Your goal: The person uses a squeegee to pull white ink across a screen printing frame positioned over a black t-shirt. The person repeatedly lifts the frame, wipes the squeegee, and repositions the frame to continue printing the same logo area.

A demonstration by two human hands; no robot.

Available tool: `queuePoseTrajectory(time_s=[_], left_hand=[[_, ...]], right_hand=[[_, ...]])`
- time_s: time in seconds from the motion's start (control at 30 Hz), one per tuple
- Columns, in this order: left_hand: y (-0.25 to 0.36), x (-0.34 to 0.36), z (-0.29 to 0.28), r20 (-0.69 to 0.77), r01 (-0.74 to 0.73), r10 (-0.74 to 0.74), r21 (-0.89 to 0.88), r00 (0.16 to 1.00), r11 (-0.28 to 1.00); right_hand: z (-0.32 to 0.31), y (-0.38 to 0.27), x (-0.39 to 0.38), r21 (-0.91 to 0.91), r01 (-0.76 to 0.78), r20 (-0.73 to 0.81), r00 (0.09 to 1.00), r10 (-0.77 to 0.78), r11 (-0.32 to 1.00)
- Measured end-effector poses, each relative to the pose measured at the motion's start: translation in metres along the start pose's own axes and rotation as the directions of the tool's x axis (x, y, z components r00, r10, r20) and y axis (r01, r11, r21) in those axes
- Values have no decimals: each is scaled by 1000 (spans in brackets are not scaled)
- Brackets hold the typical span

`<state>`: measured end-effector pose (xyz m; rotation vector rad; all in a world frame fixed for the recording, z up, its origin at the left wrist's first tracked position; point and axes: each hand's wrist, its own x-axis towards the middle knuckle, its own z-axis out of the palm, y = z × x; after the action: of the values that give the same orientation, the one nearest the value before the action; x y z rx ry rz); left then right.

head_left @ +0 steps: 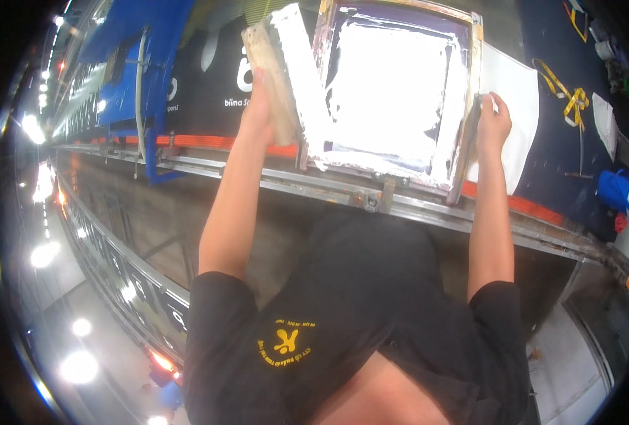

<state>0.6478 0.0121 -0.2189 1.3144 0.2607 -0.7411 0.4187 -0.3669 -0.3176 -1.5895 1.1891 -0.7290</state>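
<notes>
Left hand clasps a white-smeared wooden squeegee at the left of the rectangular screen frame; right hand curls by its right edge, grip unclear. Tilting could drip white paste onto black printed sheeting left of the frame.

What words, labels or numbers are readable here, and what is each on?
Black sheet: white lettering, partly legible; wording not repeated here.
Black shirt: yellow logo with small lettering; wording not repeated.
Yellow tape: any markings too small to read.
Dark strip, lower left: white marks, too blurred to read.
</notes>
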Motion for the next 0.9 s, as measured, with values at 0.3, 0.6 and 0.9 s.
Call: queuePoseTrajectory(time_s=[0.3,0.6,0.9], left_hand=[[-21,-10,-4,139,126,-119,-46,983,991],[4,-22,21,153,252,-251,12,956,968],[-21,-12,-4,130,257,-247,-66,960,964]], right_hand=[[-18,-21,-10,209,-72,43,997,65,975],[-17,-38,11,233,-226,149,969,195,946],[-19,-16,8,196,-258,264,943,202,946]])
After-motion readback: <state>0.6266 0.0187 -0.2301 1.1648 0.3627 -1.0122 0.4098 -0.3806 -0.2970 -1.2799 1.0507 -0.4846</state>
